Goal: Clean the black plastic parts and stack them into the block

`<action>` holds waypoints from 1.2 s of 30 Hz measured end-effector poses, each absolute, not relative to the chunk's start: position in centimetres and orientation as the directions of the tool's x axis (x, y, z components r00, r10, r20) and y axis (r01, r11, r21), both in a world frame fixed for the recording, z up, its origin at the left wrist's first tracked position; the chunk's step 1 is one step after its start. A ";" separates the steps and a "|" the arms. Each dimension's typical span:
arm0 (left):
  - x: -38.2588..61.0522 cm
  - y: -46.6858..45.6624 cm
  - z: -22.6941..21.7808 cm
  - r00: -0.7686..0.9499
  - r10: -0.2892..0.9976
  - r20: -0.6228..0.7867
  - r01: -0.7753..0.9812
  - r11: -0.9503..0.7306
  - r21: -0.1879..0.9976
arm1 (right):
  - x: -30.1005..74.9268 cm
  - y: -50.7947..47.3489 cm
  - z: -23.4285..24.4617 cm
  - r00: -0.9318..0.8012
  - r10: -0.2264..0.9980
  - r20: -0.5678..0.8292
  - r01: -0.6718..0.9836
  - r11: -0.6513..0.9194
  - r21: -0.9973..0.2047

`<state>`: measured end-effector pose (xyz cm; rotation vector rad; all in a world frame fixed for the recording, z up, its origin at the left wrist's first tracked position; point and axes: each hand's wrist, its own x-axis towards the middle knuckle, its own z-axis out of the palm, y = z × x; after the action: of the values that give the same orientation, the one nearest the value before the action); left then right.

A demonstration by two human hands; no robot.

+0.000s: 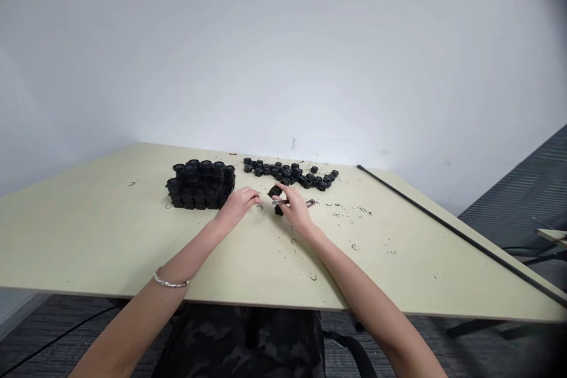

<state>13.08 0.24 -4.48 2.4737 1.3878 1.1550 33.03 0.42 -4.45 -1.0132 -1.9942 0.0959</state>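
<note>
My right hand (pixel 295 208) is closed around a small craft knife (pixel 311 203), whose handle sticks out on the right side of the hand. The same fingers grip a black round-topped plastic part (pixel 274 191). Just below them another black piece (pixel 279 211) shows, partly hidden by the hand. To the left, my left hand (pixel 239 203) has its fingers drawn together above the table, apart from the right hand; what they hold, if anything, is too small to tell. Beside it stands a stacked block of black parts (pixel 199 186).
Loose black parts (pixel 283 172) lie scattered toward the wall. Thin black shavings (pixel 354 246) litter the pale tabletop (pixel 110 230). A long black rod (pixel 434 221) runs along the table's right side. Part of another table (pixel 551 236) appears at far right.
</note>
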 end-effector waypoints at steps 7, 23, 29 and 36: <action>13.3 -0.4 -4.0 0.349 0.725 0.594 0.738 -0.603 0.302 | 31.4 -1.5 -3.1 -0.123 0.848 0.516 0.349 0.524 -0.777; 13.1 -0.3 -4.2 0.306 0.646 0.699 0.678 -0.664 0.317 | 31.2 -0.7 -3.6 -0.271 0.962 0.026 -0.262 -0.048 -0.964; 13.1 -0.3 -4.2 0.330 0.618 0.713 0.655 -0.694 0.298 | 31.5 -0.3 -4.3 -0.400 0.914 -0.074 -0.336 -0.221 -0.915; 13.2 -0.5 -4.1 0.350 0.610 0.711 0.644 -0.708 0.291 | 31.3 -0.4 -4.2 -0.446 0.887 -0.124 -0.327 -0.290 -0.900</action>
<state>13.19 -0.46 -4.11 2.6125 1.2144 1.3477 31.33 -0.38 -4.21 -0.8199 -1.0796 1.8448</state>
